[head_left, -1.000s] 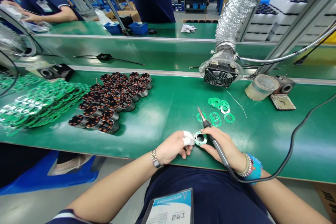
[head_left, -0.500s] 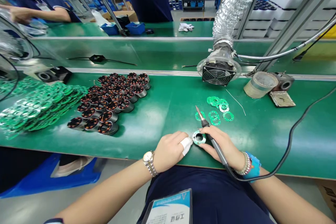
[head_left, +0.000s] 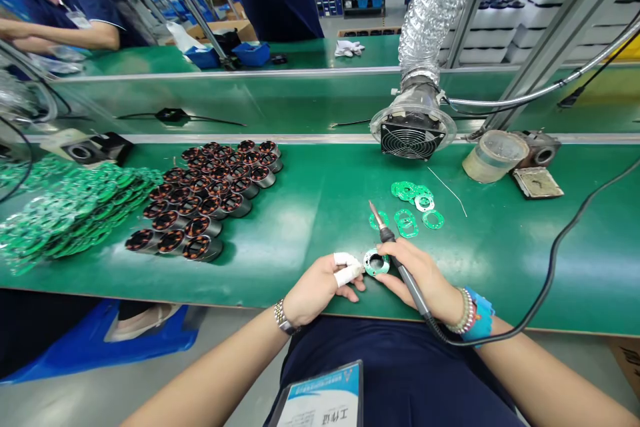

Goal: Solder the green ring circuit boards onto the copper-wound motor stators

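My right hand [head_left: 425,277] holds a soldering iron [head_left: 411,285], its tip pointing up and away from me. The thumb and a finger of that hand also grip a small round part topped by a green-and-white ring-shaped circuit board [head_left: 371,269], with a dark hole in its middle. My left hand [head_left: 320,287] has white covers on its thumb and index finger. Those two tips pinch together at the board's left edge; anything between them is too small to make out. Just beyond lie several loose green ring boards [head_left: 406,223].
Rows of copper-wound motor stators [head_left: 200,200] stand left of centre, beside stacked green circuit boards [head_left: 80,207]. A fan with a foil duct [head_left: 411,140] hangs ahead. To the right are a plastic tub [head_left: 493,159], a sponge tray [head_left: 537,183] and the iron's cable [head_left: 555,260]. Co-workers are across the bench.
My left hand has turned over, bringing its covered thumb and index finger into view at the ring board's edge, with the other fingers lower. My right hand keeps its hold on iron and board.
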Demonstrator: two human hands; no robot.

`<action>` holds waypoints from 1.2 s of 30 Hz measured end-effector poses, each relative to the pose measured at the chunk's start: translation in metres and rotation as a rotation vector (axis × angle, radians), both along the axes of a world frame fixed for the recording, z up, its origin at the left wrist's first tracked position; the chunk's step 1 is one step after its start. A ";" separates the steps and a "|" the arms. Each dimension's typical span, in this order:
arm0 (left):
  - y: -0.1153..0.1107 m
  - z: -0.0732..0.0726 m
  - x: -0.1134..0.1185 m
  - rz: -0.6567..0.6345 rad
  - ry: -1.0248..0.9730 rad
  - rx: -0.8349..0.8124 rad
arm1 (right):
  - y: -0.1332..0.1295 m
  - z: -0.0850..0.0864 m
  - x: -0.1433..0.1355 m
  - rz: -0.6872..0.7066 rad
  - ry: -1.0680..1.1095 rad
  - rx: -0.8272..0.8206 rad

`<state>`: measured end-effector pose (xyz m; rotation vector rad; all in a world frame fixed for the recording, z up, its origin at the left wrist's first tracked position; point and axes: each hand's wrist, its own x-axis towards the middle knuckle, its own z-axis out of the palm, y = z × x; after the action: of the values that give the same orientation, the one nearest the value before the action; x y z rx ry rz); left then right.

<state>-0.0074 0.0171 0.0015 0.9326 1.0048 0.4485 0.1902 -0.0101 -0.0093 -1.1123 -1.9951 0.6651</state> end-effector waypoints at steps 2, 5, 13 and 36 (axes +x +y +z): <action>0.003 -0.002 0.003 0.019 -0.010 -0.029 | 0.000 0.000 0.000 0.004 -0.010 0.004; 0.005 0.000 0.010 -0.011 0.056 0.009 | 0.000 0.000 0.001 0.006 -0.027 0.010; 0.012 0.005 0.008 -0.123 0.209 0.210 | 0.002 -0.002 0.001 0.011 0.002 0.006; 0.023 0.001 -0.007 -0.300 0.271 0.469 | 0.007 0.000 0.000 0.029 -0.053 0.070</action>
<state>-0.0139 0.0400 0.0029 1.5744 0.9977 0.3126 0.1906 -0.0031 -0.0093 -1.0712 -2.0669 0.5812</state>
